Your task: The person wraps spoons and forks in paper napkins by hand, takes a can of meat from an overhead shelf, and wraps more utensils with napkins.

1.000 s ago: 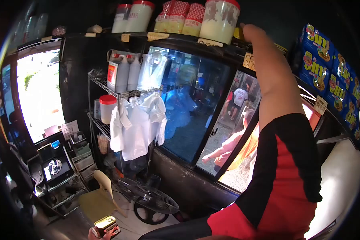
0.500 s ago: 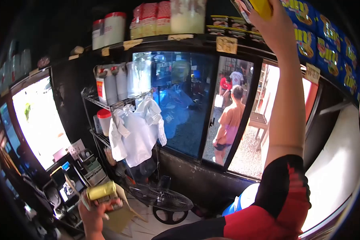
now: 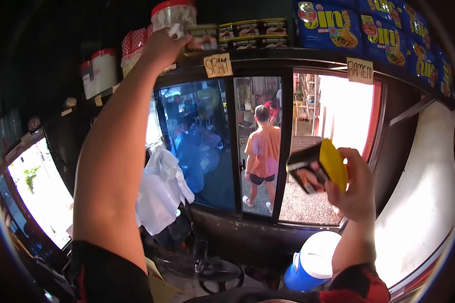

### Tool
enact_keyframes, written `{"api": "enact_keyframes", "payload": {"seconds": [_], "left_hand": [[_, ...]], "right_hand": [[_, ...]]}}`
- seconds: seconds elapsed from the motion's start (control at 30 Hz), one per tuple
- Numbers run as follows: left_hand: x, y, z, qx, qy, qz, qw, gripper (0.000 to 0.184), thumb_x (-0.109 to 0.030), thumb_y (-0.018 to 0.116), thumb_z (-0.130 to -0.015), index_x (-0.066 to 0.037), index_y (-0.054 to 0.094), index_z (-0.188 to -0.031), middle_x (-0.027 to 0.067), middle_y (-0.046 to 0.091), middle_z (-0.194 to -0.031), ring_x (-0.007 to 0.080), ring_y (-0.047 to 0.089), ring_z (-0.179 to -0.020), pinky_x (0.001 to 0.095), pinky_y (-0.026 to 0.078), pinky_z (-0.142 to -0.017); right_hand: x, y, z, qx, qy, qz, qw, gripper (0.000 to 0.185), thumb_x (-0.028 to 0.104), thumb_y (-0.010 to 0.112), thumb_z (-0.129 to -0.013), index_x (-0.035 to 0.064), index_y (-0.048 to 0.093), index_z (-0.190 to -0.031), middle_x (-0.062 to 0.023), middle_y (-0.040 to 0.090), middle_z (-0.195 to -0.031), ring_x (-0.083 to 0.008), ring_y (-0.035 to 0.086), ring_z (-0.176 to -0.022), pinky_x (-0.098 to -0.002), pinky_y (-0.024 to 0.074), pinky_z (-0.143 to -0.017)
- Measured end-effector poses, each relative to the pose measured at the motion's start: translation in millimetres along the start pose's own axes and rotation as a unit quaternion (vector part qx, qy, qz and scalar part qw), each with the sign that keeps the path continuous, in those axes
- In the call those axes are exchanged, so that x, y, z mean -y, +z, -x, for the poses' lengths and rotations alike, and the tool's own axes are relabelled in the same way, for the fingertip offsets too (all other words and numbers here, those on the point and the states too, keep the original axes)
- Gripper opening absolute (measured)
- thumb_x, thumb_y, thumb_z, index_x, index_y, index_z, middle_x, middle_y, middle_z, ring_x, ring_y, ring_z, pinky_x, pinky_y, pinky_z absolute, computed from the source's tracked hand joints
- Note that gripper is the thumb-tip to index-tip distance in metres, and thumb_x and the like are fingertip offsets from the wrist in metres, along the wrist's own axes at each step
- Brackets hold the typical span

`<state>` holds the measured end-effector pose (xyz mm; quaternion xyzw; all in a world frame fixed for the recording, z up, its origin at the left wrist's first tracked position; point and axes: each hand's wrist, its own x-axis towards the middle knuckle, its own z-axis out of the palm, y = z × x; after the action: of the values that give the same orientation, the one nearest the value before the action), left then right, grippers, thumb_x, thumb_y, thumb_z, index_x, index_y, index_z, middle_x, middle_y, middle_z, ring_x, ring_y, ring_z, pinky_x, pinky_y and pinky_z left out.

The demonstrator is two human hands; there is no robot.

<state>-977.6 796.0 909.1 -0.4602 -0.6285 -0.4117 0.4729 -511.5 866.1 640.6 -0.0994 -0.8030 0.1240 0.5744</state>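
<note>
Right hand point(image 3: 358, 191) drops from the shelf point(image 3: 278, 56) with its can; left hand point(image 3: 167, 48) rises there

We hold one luncheon-meat can point(image 3: 308, 169) tilted before the window, right thumb and fingers closed around its yellow-lidded end. Our left fingers reach a second can point(image 3: 203, 34) at the shelf's front edge, between the red-lidded jar point(image 3: 174, 16) and the stacked cans point(image 3: 260, 35), just above the SPAM card point(image 3: 217, 65); we cannot tell whether they grip it or merely touch it. We judge these cans heavy for their size, stiff and hardly fragile, though their smooth sides may slip. The best hold looks to be across the two broad sides, just below the yellow lid, thumb opposite fingers.
</note>
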Motion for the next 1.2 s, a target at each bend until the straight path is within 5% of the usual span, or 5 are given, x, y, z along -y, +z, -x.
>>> {"api": "enact_keyframes", "payload": {"seconds": [0.47,0.67,0.87,0.97,1.2], "left_hand": [[-47.4,37.9,-24.9,0.246,-0.007,0.100,0.964,0.044,-0.033,0.066,-0.103,-0.001,0.074,-0.133,0.0226,0.078,-0.123,0.0325,0.073,-0.113,0.0428,0.053,-0.097],[-70.5,-35.6,55.4,0.016,0.072,0.146,0.987,0.046,-0.041,0.068,-0.105,0.000,0.074,-0.125,0.0135,0.080,-0.106,0.0254,0.078,-0.095,0.0358,0.060,-0.084],[-55.0,-97.6,462.9,0.346,-0.259,0.360,0.827,0.043,-0.030,0.078,-0.101,0.000,0.068,-0.130,0.0093,0.074,-0.114,0.0185,0.072,-0.095,0.0286,0.058,-0.078],[-108.8,-134.1,587.0,0.215,-0.484,0.539,0.655,0.037,-0.032,0.079,-0.099,-0.002,0.071,-0.120,0.0103,0.074,-0.116,0.0283,0.073,-0.089,0.0366,0.058,-0.073],[-124.0,-231.1,695.1,0.135,-0.644,0.483,0.578,0.039,0.001,0.088,-0.087,-0.006,0.054,-0.104,0.0065,0.070,-0.109,0.0122,0.070,-0.101,0.0285,0.058,-0.082]], "right_hand": [[-51.0,22.0,47.1,0.180,0.156,-0.103,0.966,0.051,0.021,0.082,-0.083,0.0043,0.064,-0.128,-0.0094,0.072,-0.102,-0.0176,0.071,-0.093,-0.0335,0.0564,-0.087],[-52.8,85.3,64.5,0.239,0.127,-0.275,0.923,0.050,0.008,0.075,-0.094,0.0016,0.059,-0.141,-0.0063,0.070,-0.102,-0.0108,0.071,-0.080,-0.0293,0.0571,-0.074],[-38.1,172.5,130.4,0.364,0.155,-0.387,0.833,0.043,0.005,0.068,-0.102,0.0007,0.057,-0.143,-0.0106,0.070,-0.107,-0.0131,0.074,-0.084,-0.0327,0.0604,-0.080],[-5.0,207.6,165.5,0.485,0.223,-0.402,0.744,0.047,0.009,0.069,-0.102,0.0024,0.057,-0.147,-0.0149,0.071,-0.116,-0.0156,0.074,-0.090,-0.0353,0.0607,-0.085],[34.1,261.1,229.7,0.604,-0.105,-0.347,0.710,0.054,0.038,0.063,-0.108,0.0061,0.058,-0.152,-0.0194,0.070,-0.102,-0.0430,0.071,-0.089,-0.0492,0.0574,-0.079]]}}
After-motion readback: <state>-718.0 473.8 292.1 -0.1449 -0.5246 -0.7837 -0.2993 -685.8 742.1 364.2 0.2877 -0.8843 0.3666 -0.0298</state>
